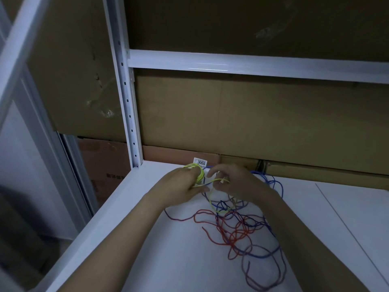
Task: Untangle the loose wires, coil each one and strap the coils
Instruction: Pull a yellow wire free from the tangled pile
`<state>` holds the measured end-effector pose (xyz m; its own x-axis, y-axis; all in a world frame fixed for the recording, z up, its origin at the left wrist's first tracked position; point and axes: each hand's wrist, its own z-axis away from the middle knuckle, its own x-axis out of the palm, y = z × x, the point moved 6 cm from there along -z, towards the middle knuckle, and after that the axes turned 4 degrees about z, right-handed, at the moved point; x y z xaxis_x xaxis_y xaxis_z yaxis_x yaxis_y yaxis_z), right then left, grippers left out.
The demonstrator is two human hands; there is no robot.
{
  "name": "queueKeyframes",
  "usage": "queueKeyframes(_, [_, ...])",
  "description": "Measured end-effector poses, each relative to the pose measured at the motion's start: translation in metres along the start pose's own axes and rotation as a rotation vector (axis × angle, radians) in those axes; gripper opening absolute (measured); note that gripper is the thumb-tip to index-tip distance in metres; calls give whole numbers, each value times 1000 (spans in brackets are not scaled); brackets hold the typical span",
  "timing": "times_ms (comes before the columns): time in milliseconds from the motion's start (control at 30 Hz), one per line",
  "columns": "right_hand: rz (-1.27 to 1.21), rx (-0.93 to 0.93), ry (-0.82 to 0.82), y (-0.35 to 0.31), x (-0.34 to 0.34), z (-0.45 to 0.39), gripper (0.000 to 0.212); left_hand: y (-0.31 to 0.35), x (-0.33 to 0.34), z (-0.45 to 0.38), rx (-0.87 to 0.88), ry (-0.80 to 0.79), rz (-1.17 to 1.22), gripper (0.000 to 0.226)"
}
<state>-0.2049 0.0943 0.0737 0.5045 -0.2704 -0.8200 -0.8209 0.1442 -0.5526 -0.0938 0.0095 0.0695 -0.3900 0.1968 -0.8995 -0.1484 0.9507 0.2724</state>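
A yellow-green wire coil (196,170) is wound round the fingers of my left hand (182,184), which grips it near the back of the white shelf (147,239). The wire's loose tail (212,199) curves down from the coil into the tangle. My right hand (235,182) pinches the tail's end just right of the coil, fingers curled. A tangle of red wire (235,230) and blue wire (259,255) lies on the shelf below and between my forearms. More blue wire (273,182) loops behind my right hand.
A white upright post (126,102) and a crossbeam (252,64) frame the shelf. Cardboard boxes (252,114) stand behind, one bearing a white label reading 3055 (200,162). The shelf's left edge drops off to the floor.
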Motion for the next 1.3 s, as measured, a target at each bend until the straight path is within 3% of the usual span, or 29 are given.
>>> queueKeyframes(100, [-47,-53,257,3,-4,9,8,-5,-7,0,-6,32,118,41])
queueKeyframes(167, [-222,82,361,16,-1,18,10,-13,-9,1,-58,51,286,44])
queueKeyframes(233, [-433,250,288,28,14,25,25,-18,-10,1,-96,91,352,44])
queueKeyframes(300, [-766,338,205,27,30,33,22,-22,-9,2,-148,143,354,44])
queueKeyframes(400, [-1328,217,269,13,39,42,21,-27,-3,1,-206,190,419,45])
queueKeyframes(467, [-1457,131,346,10,39,48,21,-26,4,-1,-212,199,473,46])
queueKeyframes(533, [-1251,123,419,10,34,54,25,-21,8,-3,-205,220,580,44])
queueKeyframes(633, [-581,198,602,19,14,70,26,-14,9,-5,-219,245,811,48])
queueKeyframes(700, [-254,144,762,17,-7,83,22,-7,11,-7,-248,194,980,54])
queueKeyframes(767, [134,123,818,15,-19,92,19,6,18,-5,-294,140,1274,50])
queueKeyframes(867, [454,227,592,20,-7,85,31,30,21,-6,-269,129,1733,42])
queueKeyframes(933, [502,270,369,21,16,80,42,42,21,-10,-174,132,1858,45])
queueKeyframes(1033, [344,315,110,21,45,83,49,48,27,-16,-189,177,1650,34])
queueKeyframes(1100, [257,312,18,18,54,89,24,48,31,-16,-197,205,1331,29])
queueKeyframes(1233, [662,115,70,5,40,104,27,63,42,-9,-85,137,994,30])
queueKeyframes(1300, [621,-98,136,-7,31,115,28,71,48,-6,-101,104,920,29])
